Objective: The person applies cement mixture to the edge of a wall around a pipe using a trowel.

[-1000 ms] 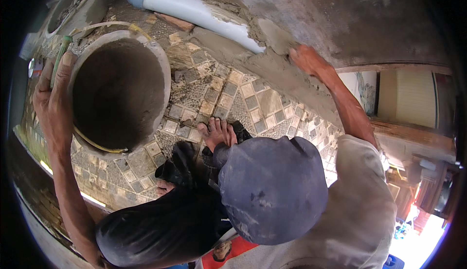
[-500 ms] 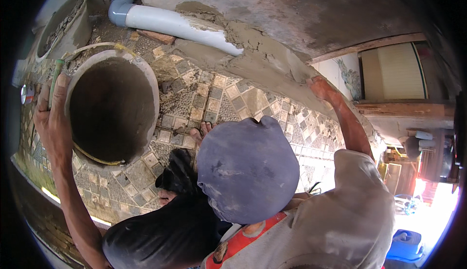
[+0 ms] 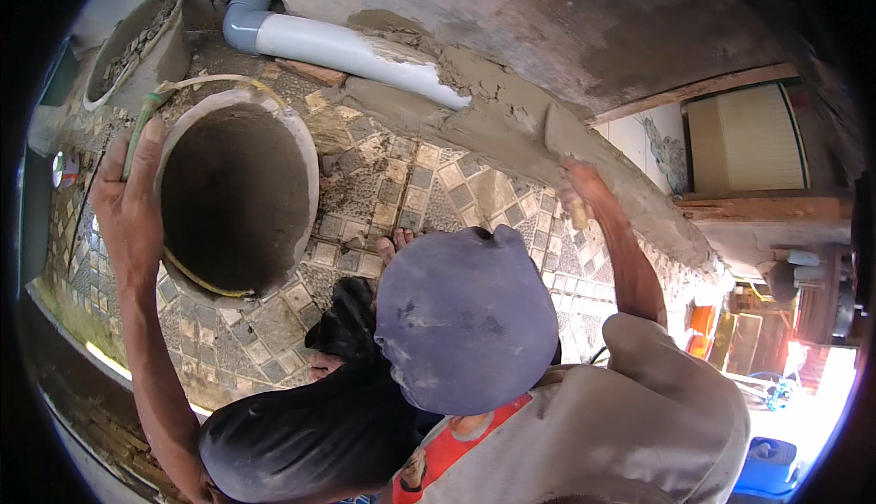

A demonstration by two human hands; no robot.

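In my left hand (image 3: 128, 180), closed fingers grip the green sleeve of a bucket handle (image 3: 140, 137). That handle arcs around the left side of a cement-stained bucket (image 3: 308, 171), whose mouth faces up and whose inside looks dark. My right hand (image 3: 585, 187) is closed on a trowel; its pale yellow handle end (image 3: 579, 216) sticks out below the fist. The trowel's blade (image 3: 560, 132) lies against wet grey mortar (image 3: 511, 130) packed along the base of the wall. A white pipe (image 3: 356, 55) with a grey elbow runs into this mortar.
A second bucket (image 3: 172, 64) with rubble-like grey material stands at the far left. A brick piece (image 3: 311, 72) lies under the pipe. Patterned tiles (image 3: 356, 203) cover the floor. A purple-grey cap (image 3: 465, 322) blocks the middle of the view. A blue container (image 3: 766, 467) sits at lower right.
My right hand has shifted left along the mortar and turned, so the trowel's blade and handle now show. My left hand still holds the bucket handle. The whole view has shifted slightly.
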